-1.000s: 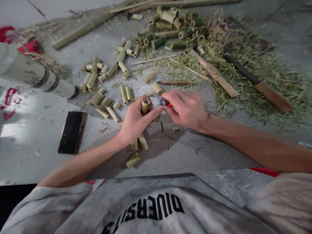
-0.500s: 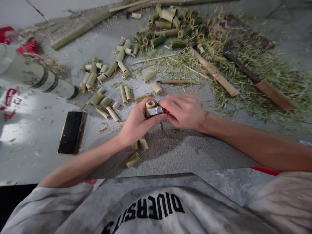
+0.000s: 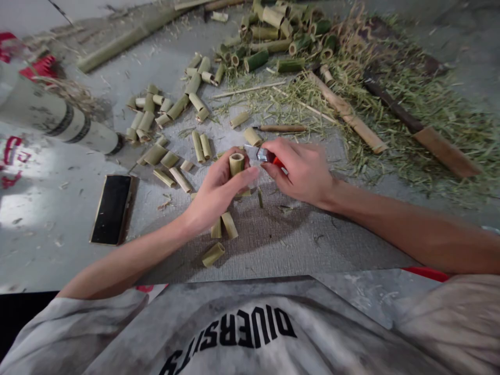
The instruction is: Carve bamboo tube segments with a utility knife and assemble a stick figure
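Note:
My left hand (image 3: 219,190) is closed around a short bamboo tube (image 3: 236,164), held upright with its hollow end facing up. The thumb of that hand points to the right, beside the tube. In my right hand (image 3: 300,169) is a utility knife (image 3: 264,155) with a silver front and a red handle, partly covered by the fingers. Its blurred blade tip points left, just right of the tube and apart from it. Below the left hand lie cut bamboo pieces, among them a loose tube (image 3: 213,254).
Small bamboo pieces form figure-like groups (image 3: 177,109) at the left. A phone (image 3: 112,208) lies near the left edge. Behind are a heap of bamboo tubes (image 3: 269,34), a thin wooden-handled tool (image 3: 283,128), shavings (image 3: 410,146) and a dark blade with a wooden handle (image 3: 447,151).
My right hand has drawn the utility knife away from the bamboo tube, up and to the right. The left thumb has come off the knife, and the tube shows more fully.

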`<move>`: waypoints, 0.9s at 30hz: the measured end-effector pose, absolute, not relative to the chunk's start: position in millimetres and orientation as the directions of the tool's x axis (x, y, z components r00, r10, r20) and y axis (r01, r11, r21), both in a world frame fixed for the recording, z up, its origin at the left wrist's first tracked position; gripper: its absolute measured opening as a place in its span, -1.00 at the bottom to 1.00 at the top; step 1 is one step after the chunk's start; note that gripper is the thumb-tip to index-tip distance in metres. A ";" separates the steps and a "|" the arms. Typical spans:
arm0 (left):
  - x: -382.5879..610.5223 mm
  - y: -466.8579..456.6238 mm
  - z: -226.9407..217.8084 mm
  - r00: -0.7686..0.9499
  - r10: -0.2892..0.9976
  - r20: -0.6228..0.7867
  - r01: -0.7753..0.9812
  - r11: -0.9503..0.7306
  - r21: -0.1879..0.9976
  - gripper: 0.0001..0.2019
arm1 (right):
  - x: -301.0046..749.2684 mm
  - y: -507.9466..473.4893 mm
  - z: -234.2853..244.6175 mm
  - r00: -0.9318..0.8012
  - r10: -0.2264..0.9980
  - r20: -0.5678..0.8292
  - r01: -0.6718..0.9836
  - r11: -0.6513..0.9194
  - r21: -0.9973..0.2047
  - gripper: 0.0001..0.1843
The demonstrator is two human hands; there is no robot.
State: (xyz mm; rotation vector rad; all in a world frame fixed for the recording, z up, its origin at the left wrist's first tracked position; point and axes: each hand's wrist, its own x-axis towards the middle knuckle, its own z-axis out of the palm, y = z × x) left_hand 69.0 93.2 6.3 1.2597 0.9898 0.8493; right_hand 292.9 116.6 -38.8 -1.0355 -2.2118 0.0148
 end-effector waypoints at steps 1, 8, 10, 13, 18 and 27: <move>68.9 93.9 8.0 0.381 0.914 -0.140 -0.045 0.170 0.985 -0.66 | 293.3 118.0 -40.0 -0.439 0.681 0.586 0.667 0.684 -0.295 -0.58; 62.4 99.9 18.4 0.380 0.908 -0.175 -0.095 0.226 0.970 -0.49 | 299.3 133.2 -35.8 -0.359 0.709 0.607 0.643 0.659 -0.390 -0.54; 56.5 99.4 20.1 0.344 0.926 -0.154 -0.112 0.203 0.973 -0.49 | 301.6 138.9 -27.4 -0.354 0.712 0.606 0.638 0.658 -0.399 -0.55; 43.8 95.7 20.2 0.320 0.938 -0.132 -0.164 0.192 0.968 -0.58 | 302.5 144.2 -11.6 -0.368 0.717 0.592 0.634 0.659 -0.405 -0.62; 25.7 88.8 9.7 0.249 0.956 -0.156 -0.156 0.199 0.968 -0.65 | 288.3 133.4 8.5 -0.374 0.763 0.527 0.634 0.625 -0.455 -0.70; 16.5 85.6 1.0 0.354 0.924 -0.143 -0.222 0.232 0.947 -0.64 | 249.5 103.3 -9.0 -0.328 0.773 0.544 0.652 0.601 -0.462 -0.80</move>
